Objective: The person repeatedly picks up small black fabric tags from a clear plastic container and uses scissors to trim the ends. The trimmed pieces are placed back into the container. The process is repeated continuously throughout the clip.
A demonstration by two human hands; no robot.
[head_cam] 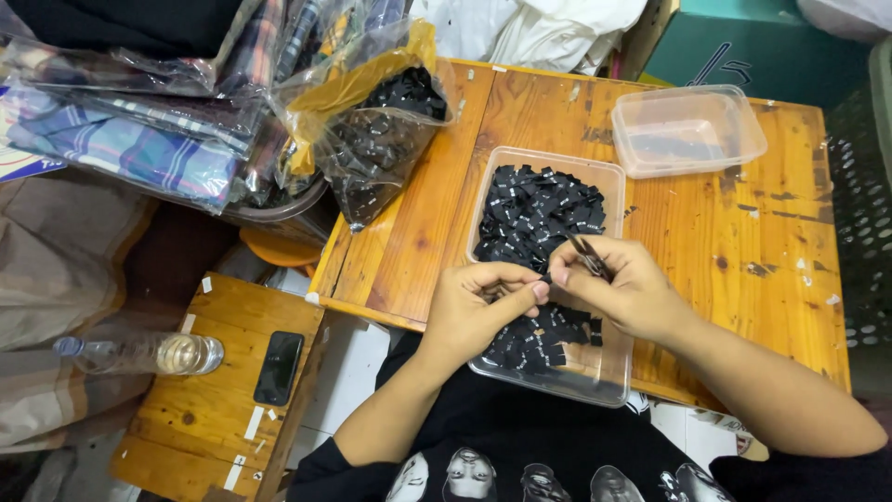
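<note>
A clear plastic tub (pixel 609 177) filled with several small black fabric labels (pixel 539 209) stands on a wooden table (pixel 743 232). Over its near half, my left hand (pixel 474 311) and my right hand (pixel 618 284) meet fingertip to fingertip. Together they pinch one small black label (pixel 546 277). My right hand also holds a thin stack of black labels (pixel 590 256) under its thumb.
An empty clear container (pixel 688 130) sits at the table's back right. A plastic bag of black labels (pixel 381 130) and bagged plaid fabric (pixel 121 139) lie at the left. Lower left, a small wooden stool (pixel 209 409) carries a black phone (pixel 279 367) and a water bottle (pixel 149 355).
</note>
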